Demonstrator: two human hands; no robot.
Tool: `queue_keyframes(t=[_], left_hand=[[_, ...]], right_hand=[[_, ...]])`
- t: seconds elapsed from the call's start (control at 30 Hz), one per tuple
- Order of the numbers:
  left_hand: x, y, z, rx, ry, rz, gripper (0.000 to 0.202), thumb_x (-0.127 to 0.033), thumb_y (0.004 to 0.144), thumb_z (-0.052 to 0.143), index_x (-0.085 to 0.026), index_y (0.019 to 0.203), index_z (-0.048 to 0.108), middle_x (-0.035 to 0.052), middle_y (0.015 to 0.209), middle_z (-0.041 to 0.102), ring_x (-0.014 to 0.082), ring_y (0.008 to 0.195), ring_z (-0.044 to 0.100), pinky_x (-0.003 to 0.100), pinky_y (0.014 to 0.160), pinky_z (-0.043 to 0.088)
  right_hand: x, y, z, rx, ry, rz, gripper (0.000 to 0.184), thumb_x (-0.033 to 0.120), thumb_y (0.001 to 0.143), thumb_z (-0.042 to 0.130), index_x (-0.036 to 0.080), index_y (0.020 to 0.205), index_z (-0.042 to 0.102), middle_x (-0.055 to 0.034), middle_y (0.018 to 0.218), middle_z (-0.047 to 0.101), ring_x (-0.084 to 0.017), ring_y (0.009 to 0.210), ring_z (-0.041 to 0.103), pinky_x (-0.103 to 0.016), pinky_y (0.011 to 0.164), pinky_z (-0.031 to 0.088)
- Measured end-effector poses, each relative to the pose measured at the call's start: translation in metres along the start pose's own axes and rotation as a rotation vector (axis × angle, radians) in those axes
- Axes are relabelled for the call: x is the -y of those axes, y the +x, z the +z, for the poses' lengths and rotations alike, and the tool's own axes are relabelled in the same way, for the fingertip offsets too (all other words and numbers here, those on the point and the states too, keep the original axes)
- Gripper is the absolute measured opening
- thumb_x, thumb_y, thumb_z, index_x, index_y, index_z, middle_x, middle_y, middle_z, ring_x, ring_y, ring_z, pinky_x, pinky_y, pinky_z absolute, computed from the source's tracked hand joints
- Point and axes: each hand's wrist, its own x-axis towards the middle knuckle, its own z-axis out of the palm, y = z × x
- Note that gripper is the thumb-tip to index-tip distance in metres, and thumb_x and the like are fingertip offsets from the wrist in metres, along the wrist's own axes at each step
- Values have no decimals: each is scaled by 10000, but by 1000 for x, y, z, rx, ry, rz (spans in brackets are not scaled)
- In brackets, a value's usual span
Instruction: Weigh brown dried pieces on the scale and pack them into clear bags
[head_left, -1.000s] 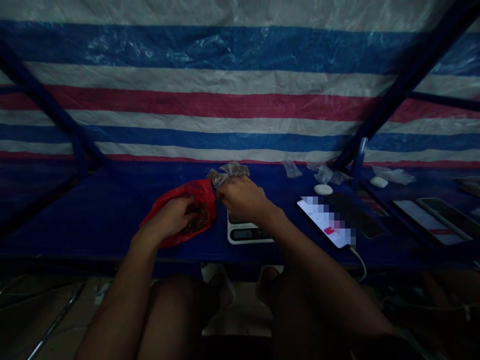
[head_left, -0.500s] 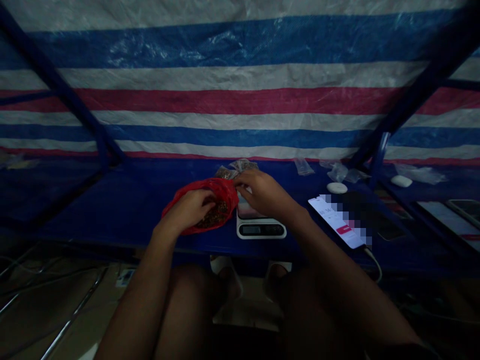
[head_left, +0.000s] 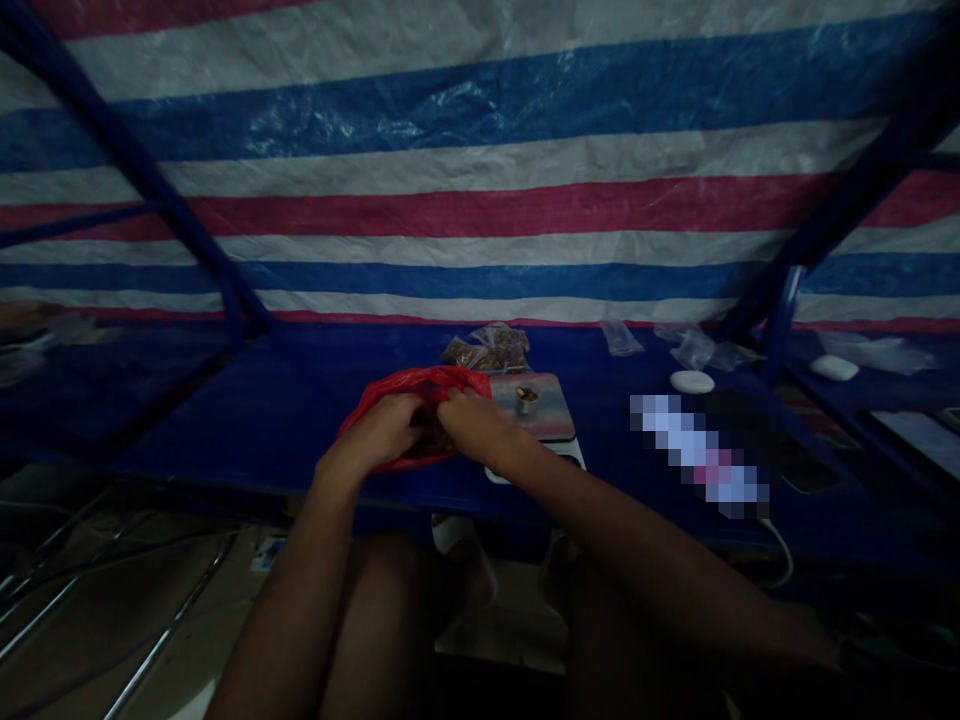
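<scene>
A red plastic bag with dark brown bits inside lies on the blue table. My left hand grips the bag's near side, fingers curled. My right hand reaches into the bag's mouth with fingers pinched; what they hold is hidden. Just right of the bag stands a small white digital scale with a little brown piece on its plate. Behind the scale lie small clear packets filled with brown bits.
A phone with a lit screen and a cable lies to the right. A white round case and empty clear bags sit beyond it. Blue frame bars and a striped tarp close the back. My knees are under the table edge.
My right hand left the scale plate and moved left into the red bag. A small brown piece now lies on the scale. The view shifted left.
</scene>
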Motion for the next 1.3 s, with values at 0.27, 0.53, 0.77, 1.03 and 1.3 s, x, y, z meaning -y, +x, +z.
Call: queue_keyframes(t=[0.27, 0.53, 0.77, 1.03, 1.3], left_hand=[[5, 2, -2, 155, 13, 25, 236, -149, 808, 634, -248, 953, 792, 53, 1021, 807, 235, 928, 748, 307, 803, 545], [-4, 3, -8, 135, 69, 46, 246, -166, 818, 585, -207, 956, 784, 55, 987, 804, 221, 880, 742, 288, 762, 535], [-14, 6, -9, 107, 4, 105, 259, -237, 843, 587, -220, 1000, 793, 42, 1052, 806, 220, 931, 741, 302, 857, 552], [-38, 17, -6, -14, -75, 212, 242, -337, 913, 597, -223, 968, 803, 42, 1061, 807, 240, 1007, 731, 366, 989, 536], [-81, 36, 9, -119, -138, 278, 263, -309, 940, 578, -199, 1023, 803, 66, 1082, 795, 232, 997, 725, 344, 951, 552]], right_hand=[[-19, -1, -6, -57, 148, -42, 303, 74, 981, 487, 88, 1169, 725, -193, 1205, 738, -258, 1127, 703, -307, 926, 522], [-19, -7, -8, -58, 159, -23, 242, 128, 981, 549, 97, 1098, 759, -185, 1113, 767, -248, 1050, 719, -284, 871, 499], [-43, -31, -28, -224, 263, -35, 200, 212, 983, 611, 173, 965, 806, -98, 946, 795, -197, 870, 717, -265, 769, 466], [-101, -70, -43, -347, 335, 144, 169, 204, 940, 670, 186, 939, 838, -78, 901, 808, -194, 823, 718, -260, 739, 455], [-110, -64, -35, -264, 249, 98, 181, 222, 948, 660, 162, 946, 831, -107, 926, 797, -189, 857, 699, -265, 743, 411]])
